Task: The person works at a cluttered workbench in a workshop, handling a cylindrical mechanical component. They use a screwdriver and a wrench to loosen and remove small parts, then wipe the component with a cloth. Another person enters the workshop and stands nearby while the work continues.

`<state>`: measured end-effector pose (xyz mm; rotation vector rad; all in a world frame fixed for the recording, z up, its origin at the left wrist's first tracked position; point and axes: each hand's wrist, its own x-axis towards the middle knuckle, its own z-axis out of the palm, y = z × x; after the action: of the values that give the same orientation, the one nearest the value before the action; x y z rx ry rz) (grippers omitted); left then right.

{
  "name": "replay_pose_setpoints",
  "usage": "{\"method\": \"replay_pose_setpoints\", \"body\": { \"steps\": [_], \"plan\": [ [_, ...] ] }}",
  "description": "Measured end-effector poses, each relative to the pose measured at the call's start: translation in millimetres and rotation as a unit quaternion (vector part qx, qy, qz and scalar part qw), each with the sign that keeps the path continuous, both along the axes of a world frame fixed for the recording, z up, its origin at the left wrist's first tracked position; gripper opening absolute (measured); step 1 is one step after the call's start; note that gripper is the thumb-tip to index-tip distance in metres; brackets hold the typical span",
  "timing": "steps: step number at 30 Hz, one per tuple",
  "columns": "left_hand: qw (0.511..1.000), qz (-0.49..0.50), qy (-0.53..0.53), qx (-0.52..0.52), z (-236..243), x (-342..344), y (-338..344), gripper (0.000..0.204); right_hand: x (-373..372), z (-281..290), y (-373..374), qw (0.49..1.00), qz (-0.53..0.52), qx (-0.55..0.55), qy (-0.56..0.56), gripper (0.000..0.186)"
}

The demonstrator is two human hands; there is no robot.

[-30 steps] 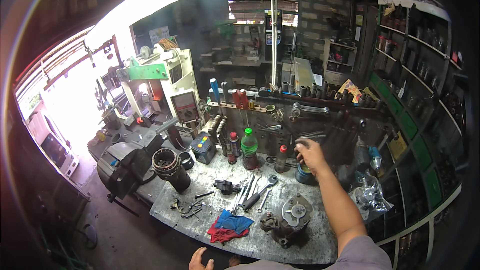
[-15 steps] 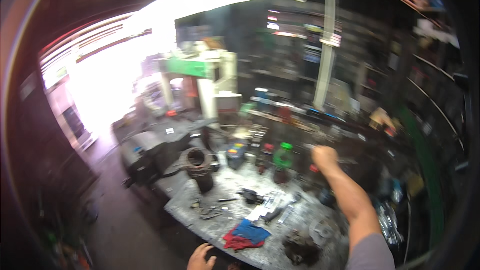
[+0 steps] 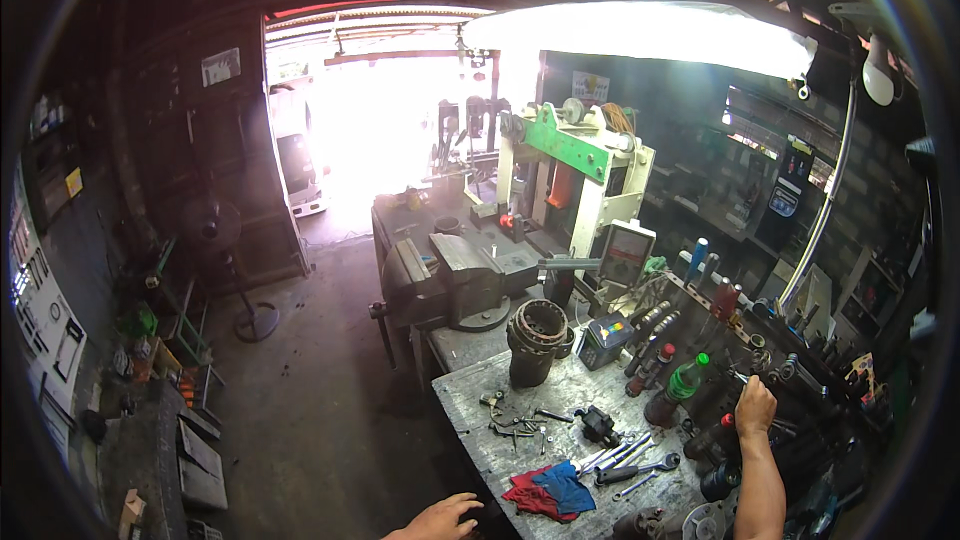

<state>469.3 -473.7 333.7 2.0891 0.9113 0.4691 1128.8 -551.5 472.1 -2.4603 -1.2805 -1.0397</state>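
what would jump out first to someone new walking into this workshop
Probably the glaring white doorway, left of centre at the back, then the green crossbeam on the pale frame to its right. On the workbench, the eye would likely catch the green bottle, left of the person's right hand, and the bright red cloth and blue cloth bunched near the front edge.

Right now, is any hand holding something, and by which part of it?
The left hand appears empty; the right hand is curled, but whether it grips anything cannot be told.
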Motion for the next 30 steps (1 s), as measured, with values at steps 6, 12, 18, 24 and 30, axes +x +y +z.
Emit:
{"method": "replay_pose_setpoints", "body": {
  "steps": [6, 12, 18, 24, 30],
  "plan": [
    [1.000, -0.017, -0.005, 0.020, 10, 5, 2, 0.043, -20, -6, -24, 0.995, 0.080, 0.062, -0.026, 0.009],
    [0.999, -0.034, -0.018, 0.024, 10, 13, -5, 0.044, -57, 10, -53, 0.982, 0.135, 0.130, -0.001, 0.019],
    [0.996, -0.033, -0.070, 0.035, 24, 27, -10, 0.052, -143, 65, -113, 0.946, 0.164, 0.260, 0.106, 0.015],
    [0.971, -0.117, -0.204, 0.045, 113, 75, -2, 0.055, -244, 112, -176, 0.921, 0.144, 0.323, 0.163, 0.014],
    [0.888, -0.325, -0.324, 0.016, 213, 147, -34, 0.066, -326, 113, -201, 0.919, 0.219, 0.253, 0.208, 0.029]
  ]
}}
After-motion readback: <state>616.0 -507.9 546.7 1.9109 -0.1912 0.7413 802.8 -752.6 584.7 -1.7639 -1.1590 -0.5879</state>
